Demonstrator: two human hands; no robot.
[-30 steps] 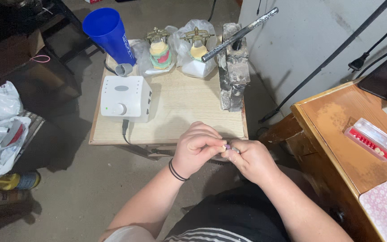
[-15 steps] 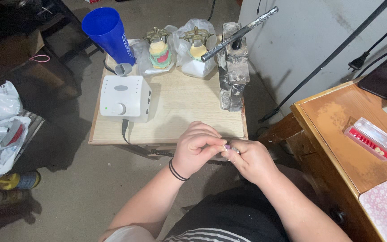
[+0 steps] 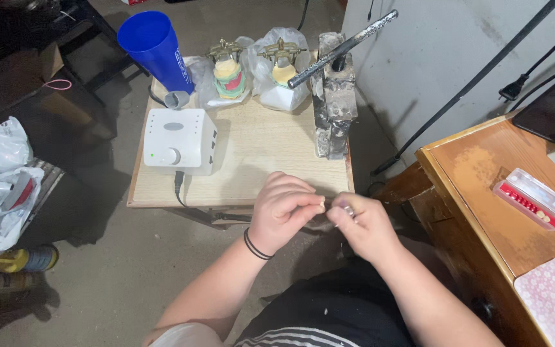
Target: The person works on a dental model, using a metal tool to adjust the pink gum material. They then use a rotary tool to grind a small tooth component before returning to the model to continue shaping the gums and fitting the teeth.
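**Small pale piece held between the fingertips, work under way**

The left hand [image 3: 282, 215] pinches a small pale piece [image 3: 320, 204] at its fingertips. The right hand [image 3: 362, 225] meets it, closed on a slim metal tool [image 3: 345, 209]. Judging by this, shaping is mid-course. Beyond the grip stands a white control box [image 3: 180, 140]; farther off, two bagged dental models [image 3: 255, 71], a metal press [image 3: 334, 96] and a blue cup [image 3: 155, 48].

One head-worn view looks steeply down, close (no second view).
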